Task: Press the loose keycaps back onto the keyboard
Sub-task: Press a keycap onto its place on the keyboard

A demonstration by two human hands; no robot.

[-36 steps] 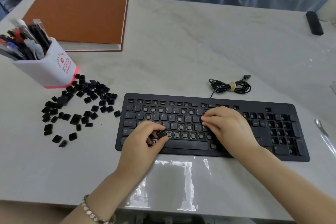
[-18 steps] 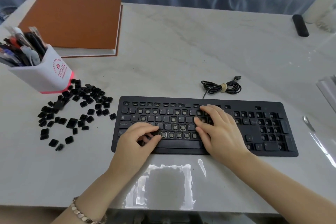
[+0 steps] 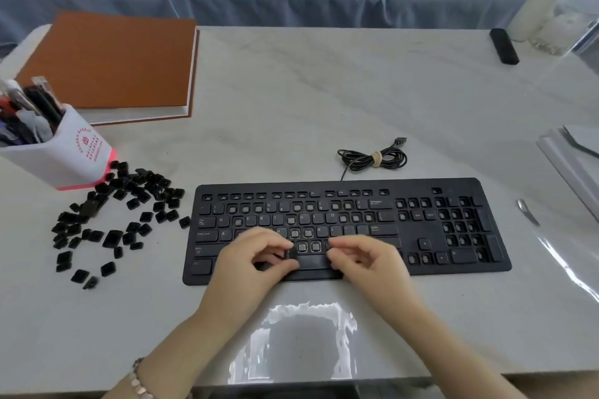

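Since the picture of half a second ago, the right hand (image 3: 369,261) has come back from the middle rows, where it lay flat, to the nearest letter row. The left hand (image 3: 256,256) has shifted a little to the right. Both hands now meet just beyond the long space bar (image 3: 312,262) of the flat black plastic keyboard (image 3: 356,186).

From my remote seat I see the left hand pinching a small black plastic keycap (image 3: 291,253) between thumb and forefinger. It holds the cap over the nearest letter row, just left of two open sockets with pale centres (image 3: 303,247). The right hand has its fingers curled, with the tips close to the same row. I cannot tell if it holds anything or only steadies the board.

I judge that the step in hand is setting this one cap on its socket, and it does not look seated yet. The next move calls for laying the cap flat and square over the socket and then pressing straight down. A tilted cap would probably catch on one side.

Many sockets are open in the other rows, so much of the task remains. The heap of loose black keycaps (image 3: 123,214) lies on the pale marble-pattern table (image 3: 324,91), left of the keyboard and well apart from the hands. The left hand must reach there for the next cap.
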